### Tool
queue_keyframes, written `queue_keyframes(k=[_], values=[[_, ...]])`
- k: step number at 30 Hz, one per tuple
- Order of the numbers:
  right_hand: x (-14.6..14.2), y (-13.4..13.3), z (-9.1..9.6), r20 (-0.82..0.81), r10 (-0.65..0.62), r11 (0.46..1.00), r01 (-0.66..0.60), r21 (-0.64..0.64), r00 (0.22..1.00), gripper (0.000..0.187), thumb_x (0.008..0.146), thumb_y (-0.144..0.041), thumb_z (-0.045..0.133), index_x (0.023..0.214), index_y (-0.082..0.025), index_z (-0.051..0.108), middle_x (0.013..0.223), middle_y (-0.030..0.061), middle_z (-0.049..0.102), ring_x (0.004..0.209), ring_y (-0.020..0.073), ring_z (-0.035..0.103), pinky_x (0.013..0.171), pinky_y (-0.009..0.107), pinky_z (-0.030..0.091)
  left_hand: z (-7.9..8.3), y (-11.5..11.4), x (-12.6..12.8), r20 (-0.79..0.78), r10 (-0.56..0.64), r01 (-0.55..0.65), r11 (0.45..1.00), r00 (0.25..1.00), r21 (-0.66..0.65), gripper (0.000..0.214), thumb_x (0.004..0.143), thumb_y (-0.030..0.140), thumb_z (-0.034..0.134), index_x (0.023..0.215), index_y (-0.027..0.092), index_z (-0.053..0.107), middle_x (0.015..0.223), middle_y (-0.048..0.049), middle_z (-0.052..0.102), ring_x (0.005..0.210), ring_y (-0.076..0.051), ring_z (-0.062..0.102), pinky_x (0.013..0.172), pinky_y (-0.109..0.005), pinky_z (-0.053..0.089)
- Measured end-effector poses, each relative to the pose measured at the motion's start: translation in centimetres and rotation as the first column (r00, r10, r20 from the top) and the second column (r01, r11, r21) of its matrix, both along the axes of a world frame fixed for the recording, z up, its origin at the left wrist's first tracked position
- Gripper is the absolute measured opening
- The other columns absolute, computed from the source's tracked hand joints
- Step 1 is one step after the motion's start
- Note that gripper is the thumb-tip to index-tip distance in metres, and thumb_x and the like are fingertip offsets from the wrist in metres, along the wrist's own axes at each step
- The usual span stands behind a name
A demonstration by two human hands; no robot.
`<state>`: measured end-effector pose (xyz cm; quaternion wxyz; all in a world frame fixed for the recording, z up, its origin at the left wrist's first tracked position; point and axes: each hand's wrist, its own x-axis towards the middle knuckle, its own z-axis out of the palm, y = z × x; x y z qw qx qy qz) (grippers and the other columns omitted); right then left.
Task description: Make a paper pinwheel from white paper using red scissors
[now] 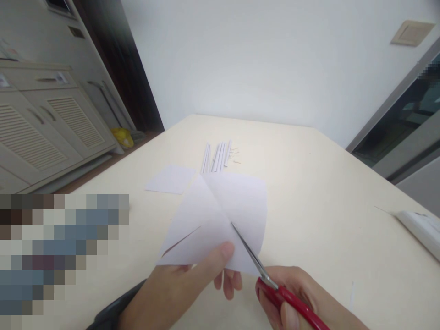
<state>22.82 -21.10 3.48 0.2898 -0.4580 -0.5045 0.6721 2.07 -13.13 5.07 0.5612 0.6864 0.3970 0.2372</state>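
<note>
Left hand (192, 284) pinching, thumb (222, 256) uppermost; right hand (299, 282) curled.

A plain white wall (233, 59) fills the upper middle of the frame, and a cream table (292, 192) reaches toward it from the bottom. At the left stands a pale cabinet (19, 91) with slatted doors (77, 120). Between it and the wall rises a dark brown panel (115, 50); near its foot, a yellow bag (122, 137) lies by the brown floor (150, 135). A beige switch (412, 33) is at upper right. The light is soft.
</note>
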Motion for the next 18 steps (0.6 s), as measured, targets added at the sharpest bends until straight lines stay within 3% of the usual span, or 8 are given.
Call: queue_keyframes(k=[5, 11, 14, 18], values=[[0.2, 0.2, 1.4, 0.035, 0.074, 0.995, -0.076, 0.068, 0.997, 0.077, 0.073, -0.090, 0.041, 0.092, -0.018, 0.063, 0.072, -0.0010, 0.042, 0.062, 0.0129, 0.035, 0.061, 0.027, 0.040, 0.4, 0.0, 0.3, 0.039, -0.044, 0.042, 0.998, 0.998, 0.036, 0.042, 0.094, 0.037, 0.047, 0.057, 0.024, 0.060, 0.057, 0.0048, 0.068, 0.058, -0.014, 0.064, 0.065, -0.021, 0.049], [-0.3, 0.6, 3.1, 0.148, 0.073, 0.987, -0.092, 0.129, 0.986, 0.050, 0.095, -0.063, 0.039, 0.089, -0.022, 0.066, 0.071, -0.0010, 0.045, 0.061, 0.0134, 0.038, 0.063, 0.027, 0.041, 0.7, -0.4, 0.2, -0.098, -0.092, 0.093, 0.996, 0.991, 0.005, 0.043, 0.093, 0.039, 0.047, 0.055, 0.024, 0.059, 0.061, 0.0070, 0.071, 0.061, -0.013, 0.064, 0.072, -0.018, 0.048], [-0.6, 0.6, 3.1, 0.150, 0.068, 0.981, -0.094, 0.172, 0.986, 0.036, 0.093, -0.053, 0.050, 0.095, -0.021, 0.065, 0.075, -0.0006, 0.048, 0.063, 0.0137, 0.041, 0.067, 0.027, 0.043, 0.8, -0.4, 0.3, -0.144, -0.093, 0.100, 0.994, 0.985, 0.046, 0.042, 0.093, 0.038, 0.050, 0.054, 0.024, 0.059, 0.062, 0.0087, 0.070, 0.063, -0.012, 0.064, 0.080, -0.016, 0.047], [-0.7, 0.6, 3.0, 0.078, 0.061, 0.985, -0.073, 0.158, 0.995, 0.035, 0.089, -0.053, 0.057, 0.096, -0.019, 0.065, 0.073, -0.0009, 0.046, 0.061, 0.0128, 0.039, 0.067, 0.028, 0.045, 0.9, -0.3, 0.5, -0.107, -0.087, 0.093, 0.994, 0.990, 0.056, 0.040, 0.092, 0.036, 0.053, 0.054, 0.025, 0.061, 0.062, 0.0087, 0.069, 0.063, -0.012, 0.064, 0.077, -0.016, 0.048]])
